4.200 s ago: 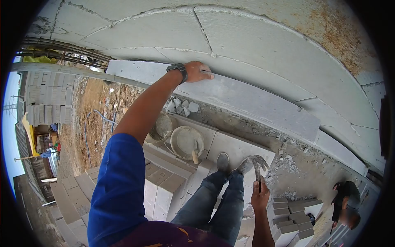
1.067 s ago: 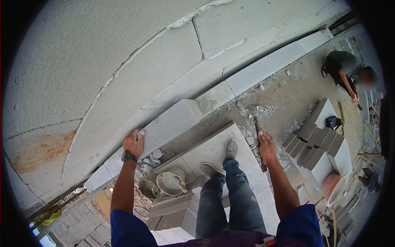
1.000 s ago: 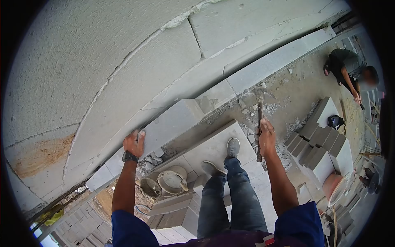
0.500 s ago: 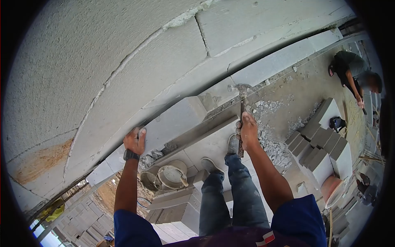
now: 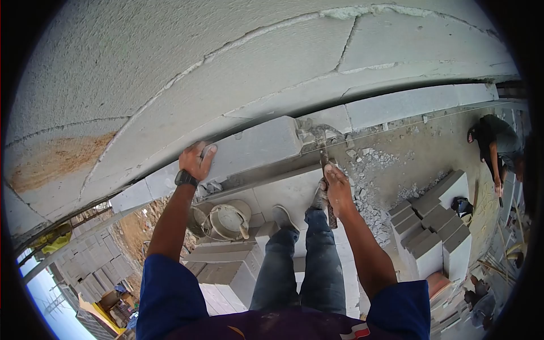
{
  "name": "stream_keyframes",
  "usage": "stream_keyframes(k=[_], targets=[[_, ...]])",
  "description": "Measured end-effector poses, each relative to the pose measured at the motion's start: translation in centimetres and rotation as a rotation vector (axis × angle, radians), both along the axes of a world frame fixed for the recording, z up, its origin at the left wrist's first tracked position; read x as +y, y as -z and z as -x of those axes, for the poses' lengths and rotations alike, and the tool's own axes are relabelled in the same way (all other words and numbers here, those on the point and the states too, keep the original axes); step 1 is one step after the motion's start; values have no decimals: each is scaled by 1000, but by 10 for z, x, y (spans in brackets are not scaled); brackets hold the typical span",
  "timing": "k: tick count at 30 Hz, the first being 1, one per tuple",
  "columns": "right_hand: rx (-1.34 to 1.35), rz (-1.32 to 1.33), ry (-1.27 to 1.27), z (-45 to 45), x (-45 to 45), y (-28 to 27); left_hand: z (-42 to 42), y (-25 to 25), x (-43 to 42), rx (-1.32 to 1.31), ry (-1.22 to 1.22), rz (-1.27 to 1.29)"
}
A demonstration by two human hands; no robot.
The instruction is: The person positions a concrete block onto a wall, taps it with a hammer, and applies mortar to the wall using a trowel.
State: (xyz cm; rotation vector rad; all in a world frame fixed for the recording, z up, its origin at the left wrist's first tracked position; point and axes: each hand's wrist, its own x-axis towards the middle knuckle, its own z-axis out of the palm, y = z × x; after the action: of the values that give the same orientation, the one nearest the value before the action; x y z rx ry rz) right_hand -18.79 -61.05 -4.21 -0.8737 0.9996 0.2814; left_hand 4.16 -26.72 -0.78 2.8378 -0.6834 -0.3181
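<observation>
My left hand (image 5: 197, 161), with a dark watch on the wrist, rests on the left end of a pale block (image 5: 258, 146) that lies along the wall. Its thumb and fingers are apart. My right hand (image 5: 338, 190) is wrapped round the handle of a hammer (image 5: 324, 156). The hammer head is at the broken edge just right of the block, where the shape is hard to make out against the rubble. A thin string runs beside the row of blocks.
A bucket of grey mix (image 5: 229, 220) stands by my feet, with a trowel handle at its rim. Rubble (image 5: 369, 192) covers the floor at right, beside stacked blocks (image 5: 430, 226). A crouching person (image 5: 498, 144) is at the far right. A large wall (image 5: 272, 62) fills the top.
The camera view has turned. My right hand has brought the hammer left, from over the rubble to the broken edge near the block. My left hand still rests on the block.
</observation>
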Motion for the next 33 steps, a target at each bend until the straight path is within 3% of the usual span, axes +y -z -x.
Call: stream_keyframes(k=[2,7,10,13,14,20,23,26,30,33], targets=[[-20,-44,12,11,-12,11,-1,-4,-3,21,-13,-1],[7,102,618,0,-19,20,-1,4,5,-41,-12,21],[23,205,674,-18,4,21,1,8,11,-34,-25,57],[40,133,-67,-5,19,5,-1,6,12,-31,-29,38],[30,128,-48,3,14,24,0,5,11,-27,-25,21],[61,183,303,-3,12,20,3,7,12,-40,-45,-20],[101,124,-43,-3,10,3,0,3,12,-66,-40,-10],[149,242,-97,-6,0,-4,3,5,16,-63,-30,19],[144,319,278,-12,11,9,1,6,16,-71,-24,72],[97,256,16,-8,11,14,2,5,18,-71,-29,77]])
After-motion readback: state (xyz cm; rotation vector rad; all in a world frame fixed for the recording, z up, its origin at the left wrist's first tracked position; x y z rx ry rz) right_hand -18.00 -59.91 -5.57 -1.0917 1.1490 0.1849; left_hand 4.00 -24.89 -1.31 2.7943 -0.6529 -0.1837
